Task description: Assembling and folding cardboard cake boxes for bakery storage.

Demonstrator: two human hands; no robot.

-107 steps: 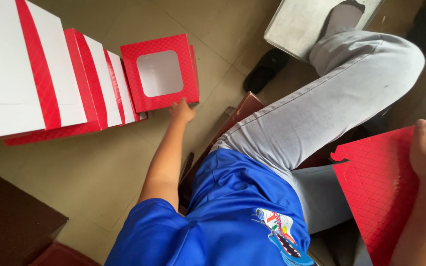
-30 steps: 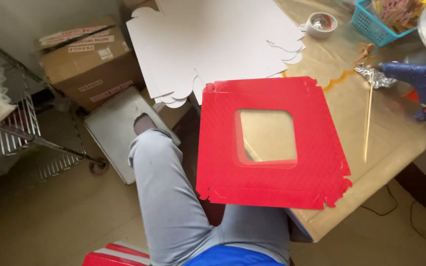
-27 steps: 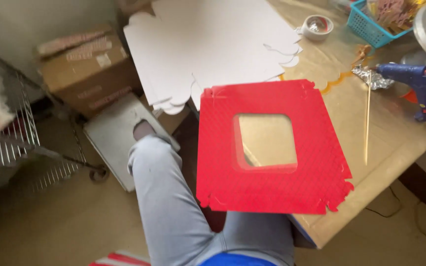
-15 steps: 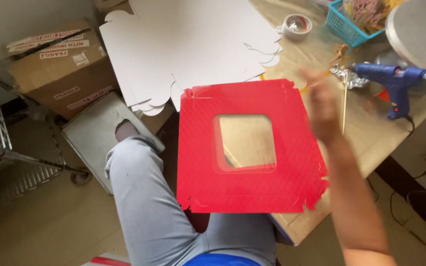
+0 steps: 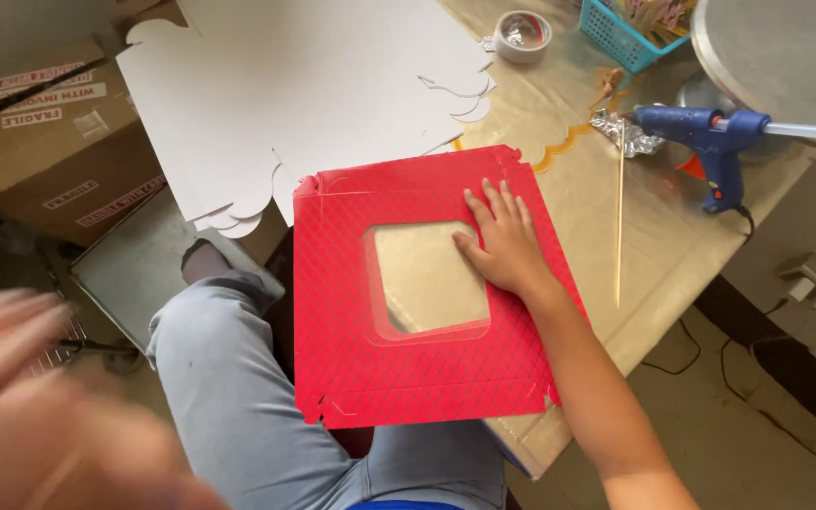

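The right hand (image 5: 502, 241) lies flat, palm down, fingers (image 5: 493, 203) spread and released, on the red card (image 5: 417, 368) at the table (image 5: 559, 132) edge, over the knee. The left hand (image 5: 40, 406) is a blur; its fingers cannot be told. A blue basket (image 5: 616, 33) holds sticks.

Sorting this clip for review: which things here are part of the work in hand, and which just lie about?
In hand:
red windowed card sheet, pressed flat by the right hand
left hand, blurred, touching nothing

Lying about:
white card sheets
blue glue gun
wooden skewer
tape roll
blue basket
cardboard box
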